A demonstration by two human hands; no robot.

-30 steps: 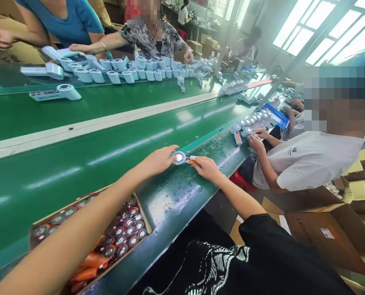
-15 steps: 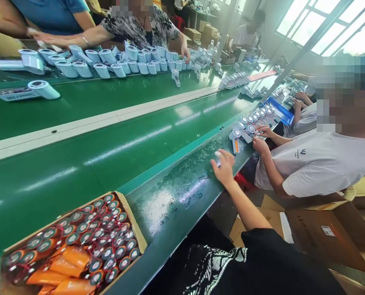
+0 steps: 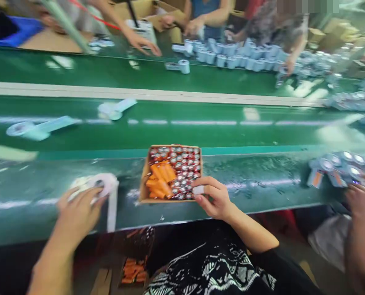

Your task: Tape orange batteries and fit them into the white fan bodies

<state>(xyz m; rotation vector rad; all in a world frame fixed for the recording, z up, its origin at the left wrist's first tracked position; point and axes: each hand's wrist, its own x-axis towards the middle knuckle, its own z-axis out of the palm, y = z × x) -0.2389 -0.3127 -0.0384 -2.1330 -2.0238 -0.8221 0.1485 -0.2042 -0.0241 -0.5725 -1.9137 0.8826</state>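
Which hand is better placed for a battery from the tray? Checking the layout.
Probably the right hand, beside the tray though pinching a white piece; the left hand is farther off, holding a housing.

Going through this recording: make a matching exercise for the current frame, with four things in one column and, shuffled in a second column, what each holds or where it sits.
Things:
1. right hand
2. left hand
3. cardboard tray
4. orange cells

Places or states:
A. lying inside the tray, among round-topped batteries
B. resting on the green bench
C. pinching a small white piece
D. holding a pale housing

Pairs: 1-C, 2-D, 3-B, 4-A
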